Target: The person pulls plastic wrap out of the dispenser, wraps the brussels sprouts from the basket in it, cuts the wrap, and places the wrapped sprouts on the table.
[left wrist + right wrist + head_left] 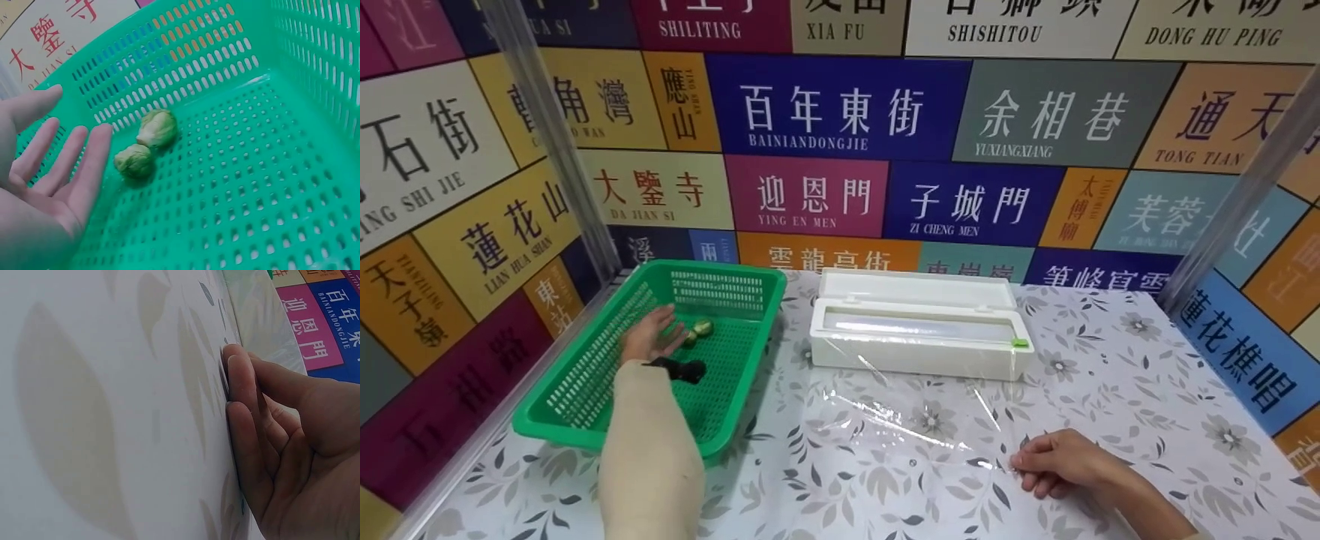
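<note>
Two Brussels sprouts (159,128) lie close together on the floor of a green plastic basket (774,315). My left hand (53,180) is inside the basket just beside them, fingers spread and palm bare. Clear plastic wrap (915,420) stretches from a white wrap dispenser box (915,364) over the tabletop. Its near right corner is pinched between the thumb and fingers of my right hand (1061,465). In the right wrist view those curled fingers (243,377) are low against the table, with shiny film behind them.
The dispenser's lid (915,289) stands raised at the back, and a small green slider (1020,343) sits at its right end. A floral cloth covers the table (1140,390). Printed wall panels (840,105) enclose the back and sides.
</note>
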A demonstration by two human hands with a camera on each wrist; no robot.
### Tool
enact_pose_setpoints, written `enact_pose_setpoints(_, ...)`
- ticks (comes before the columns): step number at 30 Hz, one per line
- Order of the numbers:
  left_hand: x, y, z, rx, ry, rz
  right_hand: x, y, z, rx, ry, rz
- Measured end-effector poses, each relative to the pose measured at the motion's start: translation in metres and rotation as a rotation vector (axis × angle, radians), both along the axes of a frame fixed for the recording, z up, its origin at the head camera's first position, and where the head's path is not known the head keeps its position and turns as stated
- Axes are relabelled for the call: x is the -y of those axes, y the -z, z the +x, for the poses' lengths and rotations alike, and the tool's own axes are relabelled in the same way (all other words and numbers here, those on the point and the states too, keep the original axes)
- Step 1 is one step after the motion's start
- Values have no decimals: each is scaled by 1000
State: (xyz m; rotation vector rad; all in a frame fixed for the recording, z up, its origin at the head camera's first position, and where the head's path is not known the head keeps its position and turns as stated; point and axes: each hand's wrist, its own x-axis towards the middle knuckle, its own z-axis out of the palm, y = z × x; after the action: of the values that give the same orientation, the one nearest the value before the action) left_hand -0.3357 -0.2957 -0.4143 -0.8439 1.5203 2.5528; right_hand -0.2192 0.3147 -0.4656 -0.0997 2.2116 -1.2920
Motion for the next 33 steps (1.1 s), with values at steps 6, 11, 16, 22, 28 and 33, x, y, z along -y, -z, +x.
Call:
enact_pose_setpoints(6,0,5,5,23,-27,105,-1,2,0,-2,-1,6)
enact_pose_setpoints(11,5,6,11,49,-32,126,-1,1,-1,0,-7,3)
enact_pose_setpoints(16,8,9,12,19,40,4,-2,0,-1,7,-7,11)
enact_pose_setpoints(22,8,15,11,13,124,-121,-2,-1,-1,-1,-8,21)
enact_pose_setpoints(28,3,16,11,29,150,-64,-1,-2,-1,11,0,27)
enact_pose_setpoints(33,3,19,10,42,187,-104,-2,-1,0,14,-10,18)
